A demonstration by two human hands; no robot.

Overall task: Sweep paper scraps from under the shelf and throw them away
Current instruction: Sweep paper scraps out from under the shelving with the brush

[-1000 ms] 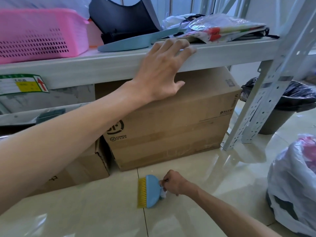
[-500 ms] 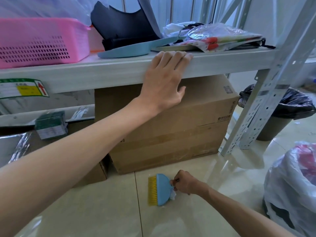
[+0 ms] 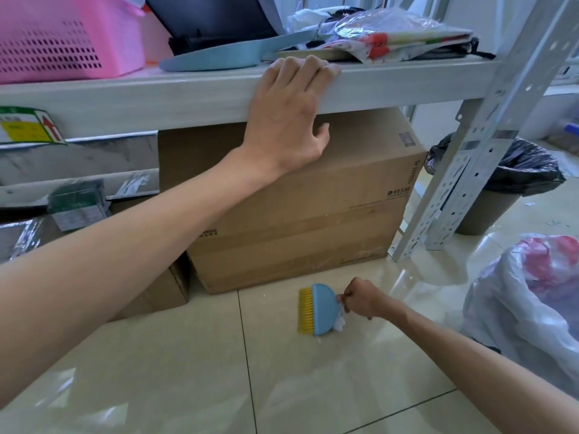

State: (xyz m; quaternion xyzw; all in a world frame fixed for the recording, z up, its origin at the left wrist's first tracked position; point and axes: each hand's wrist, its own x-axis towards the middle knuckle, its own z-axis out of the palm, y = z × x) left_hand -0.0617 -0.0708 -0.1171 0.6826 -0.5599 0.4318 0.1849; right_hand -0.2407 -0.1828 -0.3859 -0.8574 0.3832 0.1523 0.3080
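Glossy cream floor tile (image 3: 156, 380) fills the near field, crossed by your two forearms. Your right hand (image 3: 360, 300) is closed around the handle of one blue hand brush (image 3: 322, 310), yellow bristles pointing left, with a white paper scrap (image 3: 340, 321) lying against the brush body just below your knuckles. Compared with a second ago, the brush and scrap sit further right along the floor and slightly clear of the large cardboard box (image 3: 297, 214); this suggests the scrap is already out from under the shelf and is being drawn toward the disposal side. One or two tiny white specks lie near the brush, too small to identify.

Beyond the brush stand two cardboard boxes: the large one and a smaller one (image 3: 156, 296) to its left, partly hidden by your left arm. Your left hand (image 3: 288, 120) remains hooked over the front edge of the shelf board (image 3: 125, 98), fingers curled on top, thumb below, bracing you.

On the shelf lie one blue dustpan (image 3: 219, 59), one pink basket (image 3: 62, 39) and one patterned plastic bag (image 3: 401, 36). At right are one translucent plastic bag (image 3: 532, 302), near, and one bin with a black liner (image 3: 501, 183), far, behind the perforated upright (image 3: 488, 142). The dustpan is unused, so collection and disposal appear to remain.
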